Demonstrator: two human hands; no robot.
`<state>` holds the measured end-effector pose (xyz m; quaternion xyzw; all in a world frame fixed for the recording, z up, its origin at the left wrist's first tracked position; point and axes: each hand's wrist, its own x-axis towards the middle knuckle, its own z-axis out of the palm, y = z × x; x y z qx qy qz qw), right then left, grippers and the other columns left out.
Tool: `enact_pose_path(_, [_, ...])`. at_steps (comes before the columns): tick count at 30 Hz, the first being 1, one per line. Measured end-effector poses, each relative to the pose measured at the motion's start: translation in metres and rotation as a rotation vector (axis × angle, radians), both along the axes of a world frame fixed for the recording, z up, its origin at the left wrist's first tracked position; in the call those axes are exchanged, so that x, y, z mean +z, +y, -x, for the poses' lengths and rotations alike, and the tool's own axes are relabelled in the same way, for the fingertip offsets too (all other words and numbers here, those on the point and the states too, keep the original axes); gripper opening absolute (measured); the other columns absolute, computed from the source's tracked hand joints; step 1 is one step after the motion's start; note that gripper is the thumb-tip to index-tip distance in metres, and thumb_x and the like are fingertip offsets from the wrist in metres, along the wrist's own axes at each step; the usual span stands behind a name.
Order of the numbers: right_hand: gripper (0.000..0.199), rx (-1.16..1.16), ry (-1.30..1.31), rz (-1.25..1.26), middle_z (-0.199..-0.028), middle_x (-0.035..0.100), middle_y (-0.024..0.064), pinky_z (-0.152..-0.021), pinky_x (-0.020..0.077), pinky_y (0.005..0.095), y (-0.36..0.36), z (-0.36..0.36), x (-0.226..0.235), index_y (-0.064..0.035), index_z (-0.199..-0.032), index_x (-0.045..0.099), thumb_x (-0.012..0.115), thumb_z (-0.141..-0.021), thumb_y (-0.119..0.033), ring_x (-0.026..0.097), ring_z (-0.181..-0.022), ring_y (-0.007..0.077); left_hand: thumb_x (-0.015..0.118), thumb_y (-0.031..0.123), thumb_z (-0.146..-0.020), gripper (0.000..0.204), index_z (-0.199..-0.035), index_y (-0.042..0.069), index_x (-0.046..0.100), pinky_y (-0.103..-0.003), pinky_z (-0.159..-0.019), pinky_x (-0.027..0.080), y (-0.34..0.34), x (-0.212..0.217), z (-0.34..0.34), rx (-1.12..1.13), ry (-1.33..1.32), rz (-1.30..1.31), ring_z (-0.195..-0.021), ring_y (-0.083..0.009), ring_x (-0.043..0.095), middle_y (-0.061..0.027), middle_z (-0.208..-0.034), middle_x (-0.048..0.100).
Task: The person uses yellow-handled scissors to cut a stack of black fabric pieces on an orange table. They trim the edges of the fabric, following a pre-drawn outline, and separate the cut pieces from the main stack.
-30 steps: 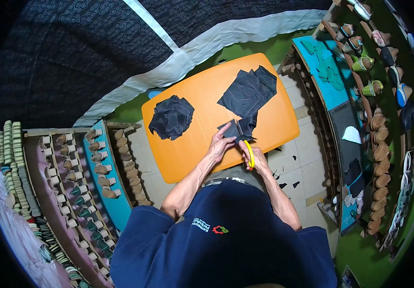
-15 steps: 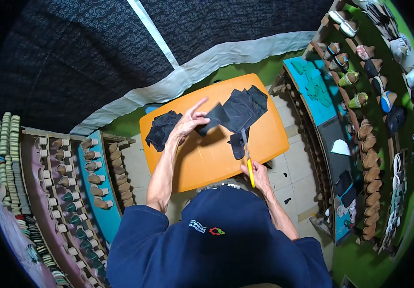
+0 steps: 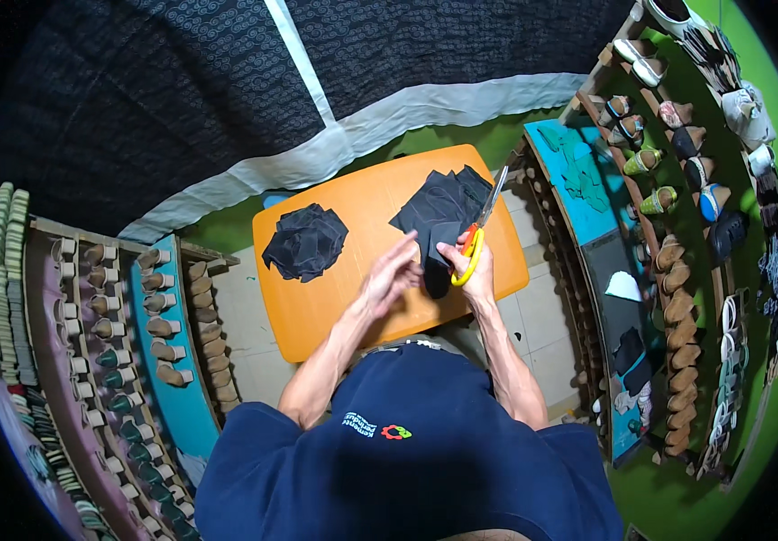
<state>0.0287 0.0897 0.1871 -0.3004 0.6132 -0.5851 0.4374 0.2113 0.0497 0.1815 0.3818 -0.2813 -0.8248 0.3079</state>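
My right hand [image 3: 477, 275] is closed on a pair of scissors [image 3: 474, 251] with yellow and orange handles, the blades pointing up and away past the table's right side. Its thumb also presses on a black cut piece of fabric [image 3: 443, 237], beside the near edge of a pile of black fabric pieces [image 3: 434, 200]. My left hand [image 3: 392, 278], a little blurred, is open with fingers extended just left of that piece. A second heap of black pieces [image 3: 306, 242] lies on the left of the orange table [image 3: 362, 216].
Racks of shoe lasts [image 3: 164, 307] stand on the left, with striped stacks [image 3: 10, 270] beyond. Shelves of shoes and lasts [image 3: 677, 307] line the right, next to a blue shelf [image 3: 556, 171] with green scraps. A dark patterned curtain [image 3: 182, 90] hangs behind the table.
My left hand has let go of a black piece at the left heap and come back right and nearer. My right hand has raised the scissors, turned them away and taken a black piece.
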Motion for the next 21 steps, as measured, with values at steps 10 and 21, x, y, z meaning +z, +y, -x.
enact_pose_path(10, [0.029, 0.014, -0.168, 0.014, -0.074, 0.055, 0.0000, -0.044, 0.0424, 0.0248, -0.002, -0.009, 0.042, -0.0064, -0.096, 0.053, 0.077, -0.086, -0.017, 0.053, -0.052, 0.0095, 0.064, 0.002, -0.092, 0.039, -0.131, 0.007, 0.060, -0.033, -0.104, 0.047, -0.005, -0.010, 0.036, 0.409, 0.494, -0.070, -0.114, -0.0182, 0.058, -0.0087, -0.123, 0.062])
enact_pose_path(21, [0.044, 0.458, 0.090, -0.234, -0.071, 0.054, 0.0031, -0.055, 0.0513, 0.0282, 0.059, -0.020, -0.011, -0.0029, -0.103, 0.060, 0.052, -0.101, -0.046, 0.058, -0.057, 0.0129, 0.071, -0.004, -0.085, 0.052, -0.134, -0.002, 0.055, -0.027, -0.086, 0.056, -0.054, 0.013, 0.047, 0.590, 0.216, 0.227, -0.088, -0.0145, 0.069, -0.0094, -0.098, 0.072])
